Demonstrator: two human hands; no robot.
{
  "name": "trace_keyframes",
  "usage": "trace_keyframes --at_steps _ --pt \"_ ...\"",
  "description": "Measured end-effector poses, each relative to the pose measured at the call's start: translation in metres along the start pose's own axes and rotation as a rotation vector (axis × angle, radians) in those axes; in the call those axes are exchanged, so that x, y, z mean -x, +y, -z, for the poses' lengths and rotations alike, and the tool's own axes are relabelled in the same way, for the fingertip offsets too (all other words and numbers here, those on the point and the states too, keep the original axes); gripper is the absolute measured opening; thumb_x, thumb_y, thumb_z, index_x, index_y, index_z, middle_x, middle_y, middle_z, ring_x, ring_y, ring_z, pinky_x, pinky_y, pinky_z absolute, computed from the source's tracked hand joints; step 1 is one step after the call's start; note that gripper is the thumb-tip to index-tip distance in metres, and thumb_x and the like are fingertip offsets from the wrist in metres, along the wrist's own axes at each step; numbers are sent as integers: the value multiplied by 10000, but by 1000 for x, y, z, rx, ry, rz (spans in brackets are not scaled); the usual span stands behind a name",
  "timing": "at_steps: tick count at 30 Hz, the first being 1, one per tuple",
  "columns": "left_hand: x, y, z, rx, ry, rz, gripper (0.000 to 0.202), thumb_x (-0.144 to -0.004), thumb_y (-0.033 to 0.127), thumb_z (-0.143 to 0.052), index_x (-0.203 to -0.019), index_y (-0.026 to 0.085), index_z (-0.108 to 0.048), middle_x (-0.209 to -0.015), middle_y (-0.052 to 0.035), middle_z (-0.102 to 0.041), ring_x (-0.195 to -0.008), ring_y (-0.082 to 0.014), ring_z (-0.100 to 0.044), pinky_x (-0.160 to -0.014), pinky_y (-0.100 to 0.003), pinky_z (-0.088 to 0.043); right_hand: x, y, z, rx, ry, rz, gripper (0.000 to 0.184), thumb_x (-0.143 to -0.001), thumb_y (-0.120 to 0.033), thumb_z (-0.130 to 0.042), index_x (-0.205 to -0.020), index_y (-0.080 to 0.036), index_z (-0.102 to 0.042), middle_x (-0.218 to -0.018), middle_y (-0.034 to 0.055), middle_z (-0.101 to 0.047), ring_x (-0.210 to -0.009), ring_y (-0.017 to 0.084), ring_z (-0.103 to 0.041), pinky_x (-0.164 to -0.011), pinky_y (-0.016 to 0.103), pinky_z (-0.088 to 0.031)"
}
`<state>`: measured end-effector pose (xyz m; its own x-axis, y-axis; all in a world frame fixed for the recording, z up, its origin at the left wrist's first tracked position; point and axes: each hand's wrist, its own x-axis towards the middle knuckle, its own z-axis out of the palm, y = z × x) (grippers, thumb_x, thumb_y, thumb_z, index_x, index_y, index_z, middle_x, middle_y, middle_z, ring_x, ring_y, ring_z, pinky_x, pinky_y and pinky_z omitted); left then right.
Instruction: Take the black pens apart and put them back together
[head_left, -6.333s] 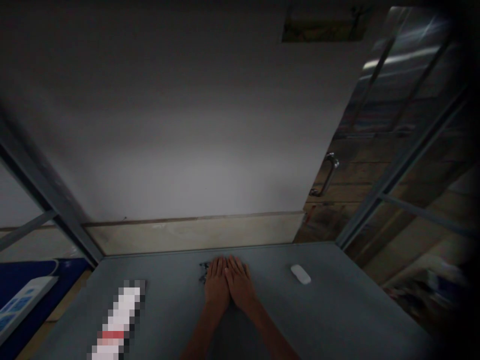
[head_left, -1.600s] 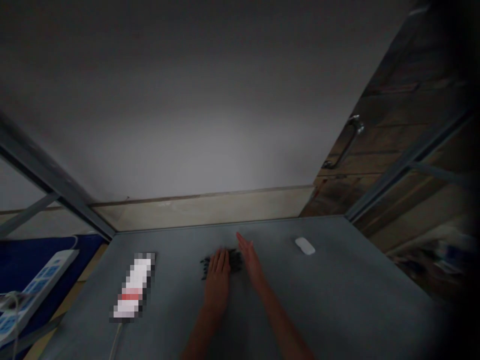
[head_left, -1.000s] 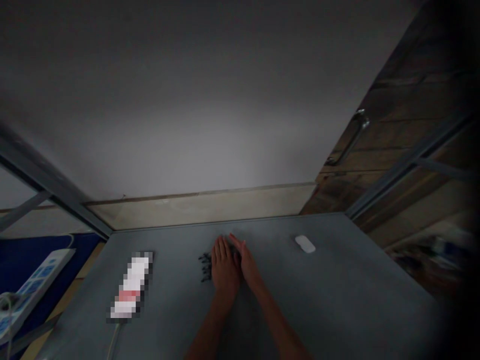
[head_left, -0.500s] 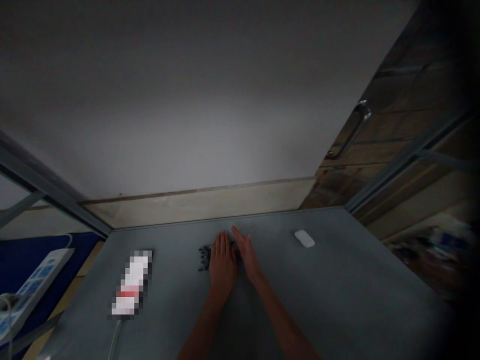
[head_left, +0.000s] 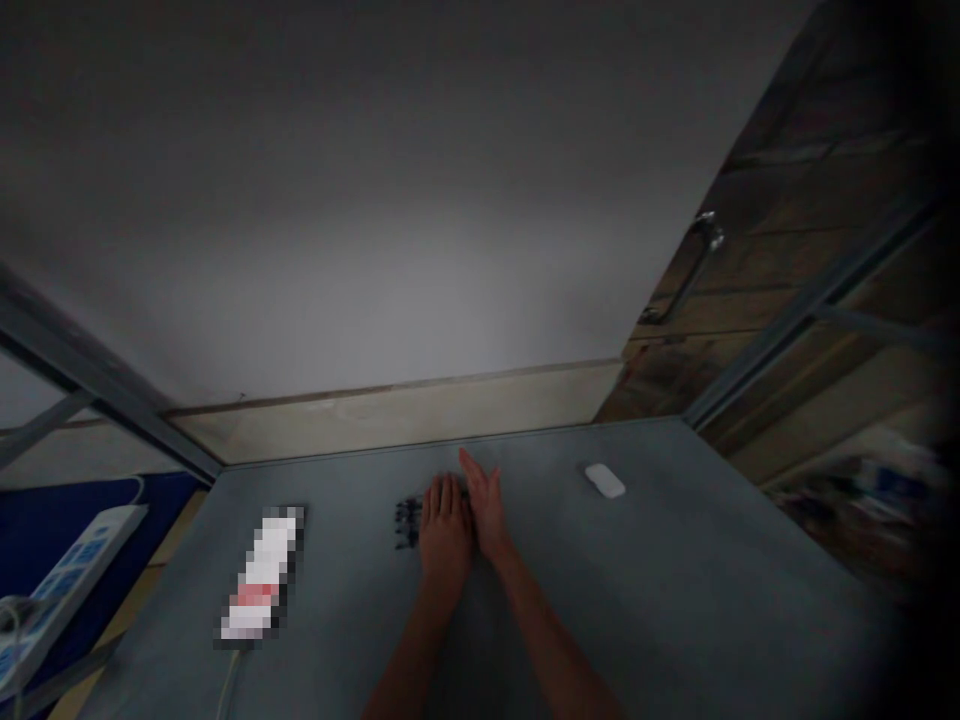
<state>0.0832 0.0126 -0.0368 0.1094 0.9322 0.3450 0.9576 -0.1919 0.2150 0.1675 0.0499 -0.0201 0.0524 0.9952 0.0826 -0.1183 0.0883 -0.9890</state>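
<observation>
My left hand (head_left: 445, 530) lies flat, palm down, with its fingers stretched forward over a row of several small, thin black pieces (head_left: 406, 522). Their ends stick out on its left side; the rest is hidden under the palm, and I cannot make out their kind. On edge beside it stands my right hand (head_left: 489, 512), fingers straight and thumb raised. Its palm side faces the left hand and seems to touch it. Both hands rest on the grey tabletop (head_left: 645, 590).
A pixelated phone-like device (head_left: 262, 575) with a cable (head_left: 229, 685) lies at left. A small white rounded case (head_left: 604, 480) lies at right. Beyond the left edge is a power strip (head_left: 64, 590). Metal posts (head_left: 127, 375) and a wall (head_left: 405, 250) border the table.
My right hand has come slightly left, closer against my left hand. A bit more of the black pieces shows at the left. The view has shifted slightly.
</observation>
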Motion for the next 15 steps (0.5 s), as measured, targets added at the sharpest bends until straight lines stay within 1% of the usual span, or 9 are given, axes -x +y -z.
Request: trace_keyframes --at_steps 3,5,8,12,15 --pt "0 -1 0 2 -5 1 460 -994 249 -292 -1375 149 -530 -1432 -113 -554 -1401 -259 -414 -1106 -500 -406 -1 0 4 4 -3 2 771 -899 -743 -98 -1476 -340 -411 -1470 14 -521 -1426 201 -373 -1166 472 -296" --pt "0 -2 0 3 -11 2 456 -1002 247 -274 -1359 157 -543 -1418 -111 -567 -1384 -258 -437 -1088 -500 -417 0 1 7 -2 -9 -6 815 -890 -744 -43 -1495 -315 -383 -1499 27 -483 -1429 202 -369 -1152 470 -323" --pt "0 -3 1 15 -20 -3 438 -1009 239 -277 -1327 165 -568 -1388 -104 -594 -1354 -257 -468 -1062 -496 -430 1 2 12 -47 -2 -14 845 -889 -732 6 -1499 -296 -383 -1541 26 -414 -1434 199 -360 -1149 452 -341" --pt "-2 -4 2 25 -24 -12 409 -1009 240 -301 -1288 187 -595 -1364 -85 -614 -1334 -255 -483 -1041 -485 -442 4 4 15 -91 10 -17 840 -893 -738 -32 -1485 -281 -416 -1533 34 -426 -1440 209 -347 -1165 464 -321" --pt "-2 -5 4 29 1 -15 391 -1007 256 -320 -1261 201 -613 -1353 -81 -621 -1328 -261 -487 -1032 -488 -448 5 7 18 -105 10 -25 826 -894 -745 -67 -1459 -284 -456 -1521 35 -446 -1449 215 -328 -1185 487 -275"
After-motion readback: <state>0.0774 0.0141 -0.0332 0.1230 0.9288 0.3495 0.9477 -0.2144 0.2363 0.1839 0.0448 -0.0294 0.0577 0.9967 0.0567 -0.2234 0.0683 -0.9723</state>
